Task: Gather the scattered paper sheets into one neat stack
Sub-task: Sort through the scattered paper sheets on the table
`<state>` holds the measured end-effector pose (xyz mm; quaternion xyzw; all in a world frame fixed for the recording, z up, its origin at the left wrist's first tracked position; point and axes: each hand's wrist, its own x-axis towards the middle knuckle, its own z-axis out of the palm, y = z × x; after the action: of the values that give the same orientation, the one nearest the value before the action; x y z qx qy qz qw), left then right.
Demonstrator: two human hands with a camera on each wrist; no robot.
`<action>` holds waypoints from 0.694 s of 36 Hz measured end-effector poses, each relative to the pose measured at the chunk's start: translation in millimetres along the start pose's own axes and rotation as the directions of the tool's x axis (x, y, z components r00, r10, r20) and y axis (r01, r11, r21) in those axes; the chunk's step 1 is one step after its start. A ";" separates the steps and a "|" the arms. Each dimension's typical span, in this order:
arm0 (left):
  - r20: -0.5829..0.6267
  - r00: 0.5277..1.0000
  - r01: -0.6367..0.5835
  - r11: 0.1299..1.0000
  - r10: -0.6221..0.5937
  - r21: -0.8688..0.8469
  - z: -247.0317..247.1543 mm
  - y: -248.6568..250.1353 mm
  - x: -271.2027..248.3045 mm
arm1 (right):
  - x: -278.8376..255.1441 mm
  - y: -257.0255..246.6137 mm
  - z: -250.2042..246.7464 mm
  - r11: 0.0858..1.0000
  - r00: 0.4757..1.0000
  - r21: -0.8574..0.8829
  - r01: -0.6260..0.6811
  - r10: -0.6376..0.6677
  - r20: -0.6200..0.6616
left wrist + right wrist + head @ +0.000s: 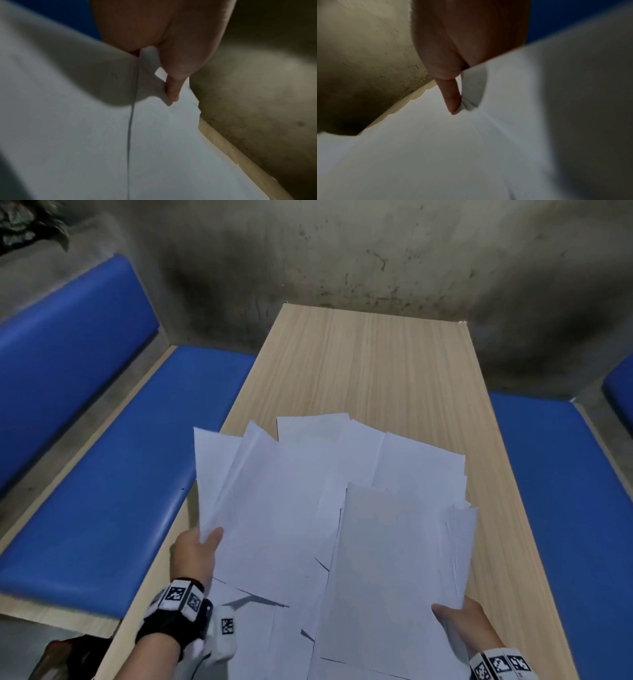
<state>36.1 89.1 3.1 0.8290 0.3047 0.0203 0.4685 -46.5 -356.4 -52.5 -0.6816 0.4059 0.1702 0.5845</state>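
Several white paper sheets lie fanned and overlapping on the near half of the light wooden table. My left hand grips the left bunch of sheets at its near left edge, thumb on top, and that bunch overhangs the table's left side. My right hand holds the right bunch at its near right corner. In the left wrist view a thumb presses on the paper. The right wrist view shows a thumb pinching the sheets.
Blue padded benches run along the left of the table and another along the right. A stained concrete wall stands behind the table's far end. The far half of the table shows bare wood.
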 end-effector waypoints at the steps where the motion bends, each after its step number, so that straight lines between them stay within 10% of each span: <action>1: -0.001 0.997 -0.081 0.996 0.081 0.038 -7.6 8.8 -3.5 | -2.7 -1.3 0.5 1.000 1.000 0.030 0.002 -0.002 0.019; 12: -0.010 0.895 -0.446 0.892 0.447 -0.067 -69.8 101.0 -50.5 | -13.7 -8.6 -0.2 0.999 0.998 0.041 0.011 -0.013 0.060; 17: 0.096 0.915 -0.330 0.864 0.392 -0.379 -45.1 115.6 -67.4 | -5.6 -1.7 -0.7 1.000 0.998 0.021 -0.003 0.002 0.056; 25: 0.402 0.908 -0.042 0.980 0.119 -0.196 57.7 72.9 -115.4 | -24.8 -11.1 -4.1 1.000 0.997 0.018 -0.011 0.010 0.072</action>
<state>-3.9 -42.8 57.4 0.7799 0.1616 -0.1074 0.5951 -54.3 -351.6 -26.6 -0.6673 0.3898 0.1940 0.6042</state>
